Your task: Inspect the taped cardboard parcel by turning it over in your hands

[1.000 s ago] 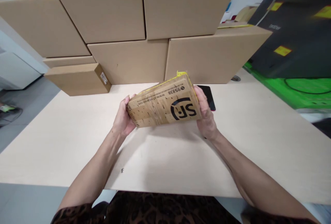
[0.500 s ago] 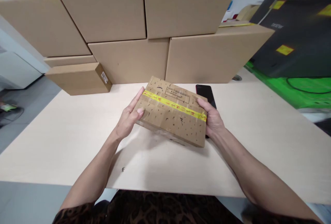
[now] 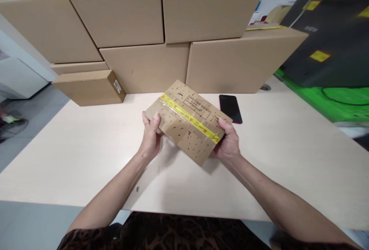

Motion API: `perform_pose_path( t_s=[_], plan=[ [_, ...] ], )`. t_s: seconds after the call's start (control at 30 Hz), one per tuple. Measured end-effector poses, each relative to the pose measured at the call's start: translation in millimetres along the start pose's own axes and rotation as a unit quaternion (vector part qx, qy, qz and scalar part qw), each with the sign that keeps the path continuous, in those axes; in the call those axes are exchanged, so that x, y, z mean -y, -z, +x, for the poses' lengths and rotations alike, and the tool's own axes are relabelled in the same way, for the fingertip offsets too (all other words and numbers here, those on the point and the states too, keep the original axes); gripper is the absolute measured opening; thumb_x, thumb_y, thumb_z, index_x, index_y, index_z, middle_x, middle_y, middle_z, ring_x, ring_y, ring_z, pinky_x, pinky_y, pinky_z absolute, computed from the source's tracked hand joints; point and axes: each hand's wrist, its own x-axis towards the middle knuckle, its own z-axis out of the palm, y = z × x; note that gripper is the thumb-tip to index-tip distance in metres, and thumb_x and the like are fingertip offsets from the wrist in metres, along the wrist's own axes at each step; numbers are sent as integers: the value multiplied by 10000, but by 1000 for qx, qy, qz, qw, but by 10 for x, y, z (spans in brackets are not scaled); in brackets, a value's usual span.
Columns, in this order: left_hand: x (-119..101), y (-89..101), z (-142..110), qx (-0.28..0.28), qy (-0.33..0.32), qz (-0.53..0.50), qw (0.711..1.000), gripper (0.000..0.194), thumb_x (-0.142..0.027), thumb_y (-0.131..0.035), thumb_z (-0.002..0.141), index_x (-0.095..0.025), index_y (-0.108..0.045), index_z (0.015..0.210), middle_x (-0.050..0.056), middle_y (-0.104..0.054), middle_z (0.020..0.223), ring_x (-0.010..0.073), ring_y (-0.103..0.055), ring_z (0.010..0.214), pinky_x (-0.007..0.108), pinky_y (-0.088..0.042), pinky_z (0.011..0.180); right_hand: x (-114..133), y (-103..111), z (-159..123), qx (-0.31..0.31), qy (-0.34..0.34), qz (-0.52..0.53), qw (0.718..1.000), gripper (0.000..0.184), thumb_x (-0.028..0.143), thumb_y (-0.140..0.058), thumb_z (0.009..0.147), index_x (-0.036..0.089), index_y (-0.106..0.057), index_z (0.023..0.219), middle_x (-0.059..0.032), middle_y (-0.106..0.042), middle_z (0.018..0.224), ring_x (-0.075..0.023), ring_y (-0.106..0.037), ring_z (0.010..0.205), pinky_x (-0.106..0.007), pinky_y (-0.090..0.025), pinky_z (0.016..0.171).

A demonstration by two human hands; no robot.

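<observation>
Between my two hands is a small brown cardboard box (image 3: pixel 175 127) with dark printed flecks, a framed block of text and a strip of yellow tape (image 3: pixel 187 116) with red print across its top. My left hand (image 3: pixel 151 134) grips its left corner, thumb on the top face and most fingers underneath. At the right end, my right hand (image 3: pixel 229 138) holds the opposite edge, its thumb also on top. The box is turned at an angle over the table and casts a shadow. Its underside is hidden.
A black phone with a red edge (image 3: pixel 230 108) lies just beyond my right hand. Large cardboard cartons (image 3: pixel 144 69) are stacked along the back of the pale table (image 3: pixel 72 157). A flat carton with a label (image 3: pixel 89 88) stands at the back left. Dark equipment (image 3: pixel 331 42) is on the right.
The cardboard box has turned clockwise, its right end coming nearer to me. My right hand has moved down and left with it, uncovering more of the phone.
</observation>
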Motion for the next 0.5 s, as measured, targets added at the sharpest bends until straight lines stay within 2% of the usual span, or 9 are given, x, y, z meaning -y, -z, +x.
perform_pose_path(
  t_s=[0.1,0.17,0.23,0.37,0.5],
  plan=[
    [4,-139,-133,-24,47,-7,999,960,-608,-976,674,-383,-452,1447,57,-585,1577,337,-595,1420,465,-579,1077,-4,19,11,7,38,-12,999,388,460,-805,763,282,-744,1103,-16,-831,1166,-338,-735,1238,-574,-563,1139],
    [12,-168,-162,-24,61,-6,998,915,-547,-994,653,-368,-493,1398,42,-667,1464,328,-631,1365,453,-595,1031,12,12,5,14,53,-22,998,382,458,-825,752,287,-748,1084,-17,-832,1149,-341,-741,1213,-578,-565,1130],
    [3,-155,-140,-24,41,-4,999,860,-517,-981,655,-334,-537,1368,50,-726,1362,348,-622,1388,453,-587,1037,36,0,-15,40,54,-44,997,410,466,-848,729,281,-759,1085,-29,-839,1117,-355,-749,1196,-581,-574,1110],
    [-101,-86,-30,-12,-28,5,1000,797,-484,-934,676,-274,-602,1369,82,-765,1323,388,-622,1411,474,-544,1115,129,-8,-74,135,-13,-118,984,515,490,-896,712,275,-775,1164,-45,-850,1147,-371,-755,1208,-566,-573,1112],
    [-220,-17,29,11,-45,15,999,831,-474,-922,676,-258,-616,1418,87,-754,1386,400,-643,1393,487,-547,1128,270,13,-99,219,-73,-170,958,591,493,-928,725,315,-749,1259,-21,-833,1247,-338,-736,1278,-547,-527,1184]
  ],
)
